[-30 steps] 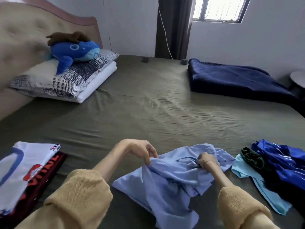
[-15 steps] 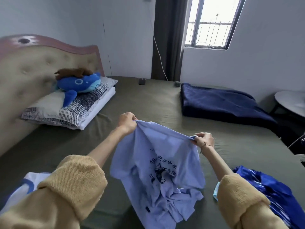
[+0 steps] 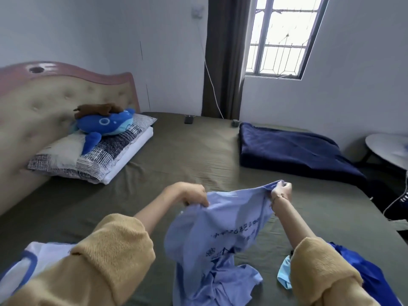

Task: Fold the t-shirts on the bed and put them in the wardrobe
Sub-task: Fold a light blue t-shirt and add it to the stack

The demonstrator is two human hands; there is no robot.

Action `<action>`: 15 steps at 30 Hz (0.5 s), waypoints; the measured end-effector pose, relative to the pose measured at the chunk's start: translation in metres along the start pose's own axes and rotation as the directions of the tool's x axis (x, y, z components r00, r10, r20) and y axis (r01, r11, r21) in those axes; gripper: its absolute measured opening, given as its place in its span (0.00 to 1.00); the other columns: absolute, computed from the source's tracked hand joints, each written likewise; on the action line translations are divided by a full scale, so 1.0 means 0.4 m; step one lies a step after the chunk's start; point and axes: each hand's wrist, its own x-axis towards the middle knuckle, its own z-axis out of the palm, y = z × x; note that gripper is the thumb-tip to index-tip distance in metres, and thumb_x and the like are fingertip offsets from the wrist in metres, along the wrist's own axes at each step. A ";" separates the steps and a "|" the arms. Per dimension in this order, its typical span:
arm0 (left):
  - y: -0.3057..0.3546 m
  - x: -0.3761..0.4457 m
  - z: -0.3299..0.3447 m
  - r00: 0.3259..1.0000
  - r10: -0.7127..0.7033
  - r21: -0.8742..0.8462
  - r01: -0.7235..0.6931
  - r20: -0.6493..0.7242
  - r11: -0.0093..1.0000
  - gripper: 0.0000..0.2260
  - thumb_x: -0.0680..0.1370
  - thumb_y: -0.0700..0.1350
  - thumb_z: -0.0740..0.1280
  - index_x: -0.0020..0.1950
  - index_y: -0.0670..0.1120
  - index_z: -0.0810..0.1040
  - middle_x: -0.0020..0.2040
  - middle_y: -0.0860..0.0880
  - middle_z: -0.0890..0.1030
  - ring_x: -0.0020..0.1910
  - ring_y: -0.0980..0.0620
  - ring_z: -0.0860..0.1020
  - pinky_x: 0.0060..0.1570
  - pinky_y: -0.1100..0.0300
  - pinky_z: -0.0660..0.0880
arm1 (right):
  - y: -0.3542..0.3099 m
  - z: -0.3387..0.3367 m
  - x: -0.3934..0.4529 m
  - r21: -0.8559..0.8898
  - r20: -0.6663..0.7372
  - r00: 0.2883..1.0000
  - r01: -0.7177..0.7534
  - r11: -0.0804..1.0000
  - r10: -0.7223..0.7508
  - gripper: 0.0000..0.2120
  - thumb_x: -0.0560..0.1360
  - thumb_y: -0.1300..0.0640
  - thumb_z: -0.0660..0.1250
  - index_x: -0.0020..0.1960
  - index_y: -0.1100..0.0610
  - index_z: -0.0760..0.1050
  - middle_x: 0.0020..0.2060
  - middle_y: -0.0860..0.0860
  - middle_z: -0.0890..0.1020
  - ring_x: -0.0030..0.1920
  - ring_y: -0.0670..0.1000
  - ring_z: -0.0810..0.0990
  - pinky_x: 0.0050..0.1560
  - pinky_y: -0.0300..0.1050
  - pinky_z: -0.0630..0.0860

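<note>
Nearest, two mustard sleeves [image 3: 106, 257] fill the bottom corners. A white shirt [image 3: 33, 259] with blue trim lies flat on the bed at lower left, partly under the left sleeve. At lower right, a royal-blue garment [image 3: 362, 274] and a scrap of light-blue cloth [image 3: 284, 272] lie bunched beside the right sleeve.

Centre — a pale-blue t-shirt [image 3: 212, 239] with dark print hangs lifted, its lower part crumpled on the olive sheet [image 3: 176, 168]. The left hand [image 3: 192, 194] has fingers curled over the shirt's upper edge, gripping it. The right hand [image 3: 281, 191], bracelet at the wrist, pinches the other upper corner in a closed fist, held slightly higher. Hands apart, cloth slack between them.

Further back — a patterned pillow [image 3: 92, 157] on a white one, against the tufted headboard [image 3: 44, 102]. A blue whale plush [image 3: 106, 127] lies on the pillow, with a brown plush [image 3: 97, 109] on top. Right of that, a folded navy blanket [image 3: 291, 151]. A round table [image 3: 388, 146] at the far right edge. Behind, a dark curtain [image 3: 225, 56] and a barred window [image 3: 284, 34].
</note>
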 end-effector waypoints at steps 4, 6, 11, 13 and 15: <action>0.092 0.035 0.106 0.938 0.222 -0.194 -0.173 0.266 0.966 0.04 0.80 0.42 0.61 0.46 0.46 0.73 0.40 0.53 0.73 0.39 0.56 0.71 0.39 0.64 0.69 | -0.096 -0.009 -0.017 0.121 -0.160 0.972 0.191 0.974 -0.170 0.14 0.82 0.56 0.53 0.60 0.65 0.69 0.59 0.63 0.75 0.57 0.60 0.74 0.53 0.45 0.65; 0.117 0.051 0.118 0.878 0.365 -0.419 -0.218 0.310 0.881 0.05 0.81 0.42 0.60 0.45 0.49 0.71 0.40 0.54 0.73 0.39 0.59 0.70 0.40 0.66 0.68 | -0.138 0.001 -0.019 0.107 -0.157 0.928 0.355 0.929 -0.336 0.14 0.82 0.57 0.54 0.60 0.66 0.68 0.58 0.62 0.72 0.57 0.59 0.73 0.50 0.40 0.63; -0.041 0.059 0.019 0.878 0.417 -0.730 -0.123 0.235 0.672 0.10 0.81 0.37 0.56 0.49 0.47 0.75 0.40 0.56 0.83 0.40 0.60 0.80 0.42 0.66 0.76 | -0.227 0.148 -0.025 0.176 0.018 0.821 0.559 0.811 -0.570 0.03 0.80 0.59 0.56 0.49 0.58 0.67 0.45 0.55 0.71 0.48 0.51 0.69 0.47 0.39 0.66; -0.170 0.058 -0.010 0.918 0.352 -0.774 -0.086 0.183 0.627 0.05 0.80 0.39 0.60 0.50 0.44 0.76 0.42 0.52 0.83 0.40 0.56 0.80 0.40 0.64 0.75 | -0.229 0.251 -0.064 0.194 0.183 0.807 0.530 0.825 -0.562 0.06 0.80 0.60 0.56 0.44 0.55 0.65 0.45 0.55 0.72 0.47 0.51 0.70 0.48 0.38 0.67; -0.343 0.069 -0.025 0.959 0.230 -0.802 -0.003 0.167 0.597 0.10 0.75 0.43 0.68 0.52 0.39 0.75 0.47 0.44 0.79 0.41 0.50 0.77 0.41 0.61 0.73 | -0.199 0.422 -0.124 0.200 0.366 0.761 0.499 0.843 -0.536 0.09 0.79 0.60 0.57 0.42 0.52 0.65 0.45 0.55 0.73 0.47 0.51 0.71 0.51 0.43 0.68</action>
